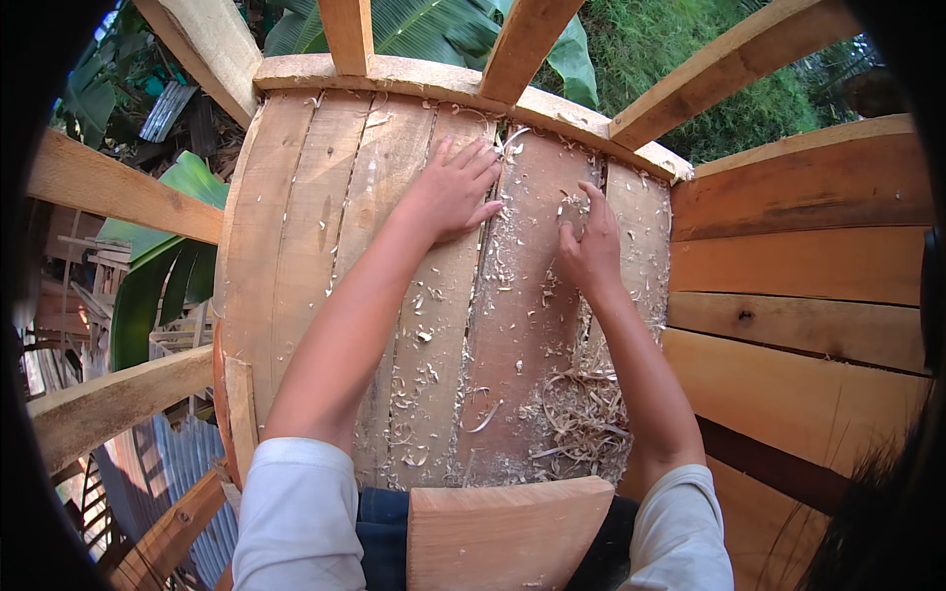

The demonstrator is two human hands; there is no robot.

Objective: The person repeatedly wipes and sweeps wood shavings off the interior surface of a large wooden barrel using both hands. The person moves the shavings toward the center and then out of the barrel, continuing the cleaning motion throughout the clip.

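My left hand [456, 187] lies flat on the pale planks [296, 246] of a wooden platform, near its far edge, fingers slightly spread and holding nothing. To its right, my right hand [593, 241] is low over a reddish plank [527, 295], thumb and forefinger apart in a curve. Small wood shavings [572, 207] show by those fingertips; the other fingers are partly hidden. More curled shavings [586, 419] are heaped beside my right forearm, and loose bits are scattered along the plank joints. A smooth wooden board [503, 537] stands close to my body, between my arms, untouched by either hand.
A wooden rail [414, 77] bounds the far edge, with slanted posts [527, 44] rising from it. A plank wall [798, 266] closes the right side. Spaced beams [128, 399] stand on the left, corrugated metal sheets [192, 483] beyond them. Large green leaves [424, 30] hang outside.
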